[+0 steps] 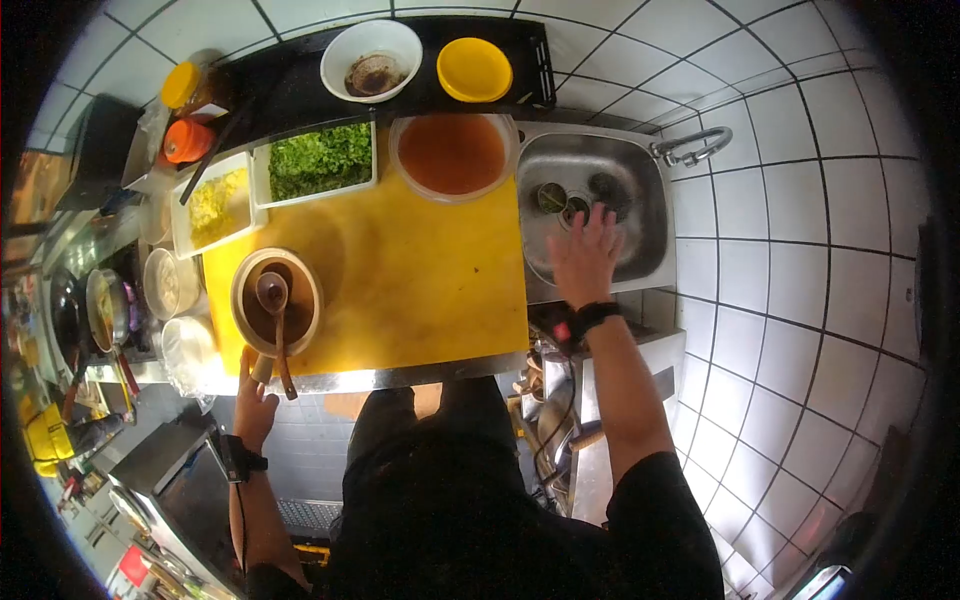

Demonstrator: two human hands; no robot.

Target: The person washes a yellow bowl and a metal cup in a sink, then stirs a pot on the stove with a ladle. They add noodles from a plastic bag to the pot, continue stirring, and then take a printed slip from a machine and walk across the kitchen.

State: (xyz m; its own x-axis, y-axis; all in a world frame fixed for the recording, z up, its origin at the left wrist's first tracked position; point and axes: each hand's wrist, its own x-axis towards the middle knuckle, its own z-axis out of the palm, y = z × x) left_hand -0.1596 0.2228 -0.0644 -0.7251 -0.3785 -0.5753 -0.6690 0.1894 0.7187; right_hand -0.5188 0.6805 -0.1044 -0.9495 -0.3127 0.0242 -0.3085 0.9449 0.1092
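A round pot (241, 300) with a pale rim stands at the left front of the yellow cutting board (430, 270), with brown contents inside. Its short handle (262, 369) points toward me, and my left hand (254, 408) has its fingers around it. A ladle (280, 335) rests in the pot, its handle hanging over the front rim. To the right, my right hand (587, 258) reaches into the metal sink (648, 240), fingers spread. Just beyond its fingertips are small round containers (552, 198) with dark green contents and a dark round item (606, 187).
Behind the board are a tub of orange-red liquid (452, 155), chopped greens (320, 160) and a tray of yellow pieces (218, 207). A white bowl (372, 45) and yellow bowl (475, 70) sit on the black shelf. The faucet (695, 148) juts over the sink; pans (108, 310) stand far left.
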